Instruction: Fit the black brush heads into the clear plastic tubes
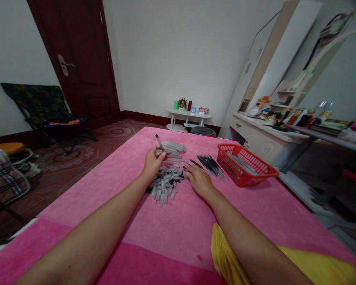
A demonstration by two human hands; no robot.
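My left hand (pixel 153 160) is closed around a clear pen (pixel 159 142), which tilts up with its dark end at the top. My right hand (pixel 199 180) is low over the cloth, fingers curled in beside the pile; a small dark bit shows at its fingertips, too small to name. Between and below the hands lies a heap of clear pen caps (pixel 164 188), some with black parts. Behind my left hand is a stack of clear pen barrels (pixel 175 146). Black ink refills (pixel 210 165) lie in a bundle just beyond my right hand.
A red plastic basket (pixel 245 180) with long grey-clear sticks inside stands to the right. Pink cloth (pixel 172 229) covers the work surface. Yellow fabric (pixel 225 253) lies under my right forearm. Farther off are a dressing table (pixel 255 132), a white stand (pixel 190 114) and a folding chair (pixel 44 105).
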